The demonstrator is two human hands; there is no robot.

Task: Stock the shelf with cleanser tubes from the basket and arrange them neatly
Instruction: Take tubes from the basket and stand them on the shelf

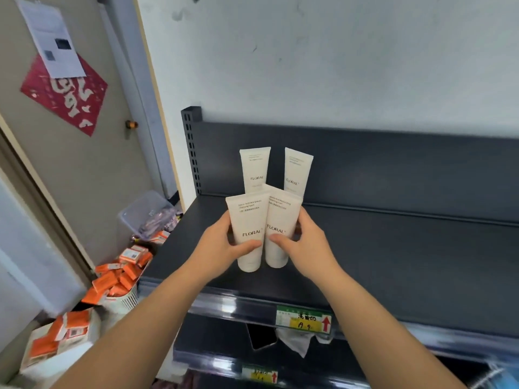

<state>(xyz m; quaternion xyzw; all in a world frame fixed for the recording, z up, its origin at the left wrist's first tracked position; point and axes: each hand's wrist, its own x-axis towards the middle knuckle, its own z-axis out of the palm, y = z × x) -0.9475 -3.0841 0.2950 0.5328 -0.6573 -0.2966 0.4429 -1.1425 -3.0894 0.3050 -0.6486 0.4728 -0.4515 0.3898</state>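
Between the two hands, a pair of tubes stands cap-down on the shelf [393, 248]. Her left hand [222, 245] grips the left tube [247, 228]; right hand [306, 240] grips the right tube [280, 226]. Beyond the fingers stand two back tubes [255, 169]. Placing is underway; next, square them up and release.

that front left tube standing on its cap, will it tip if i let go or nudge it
Probably tippy: the front left tube is tall, set on a narrow round cap, widening to a flat crimped top. It likely stays up untouched, as the back left tube and back right tube do. Its smooth plastic looks slippery and squeezable.
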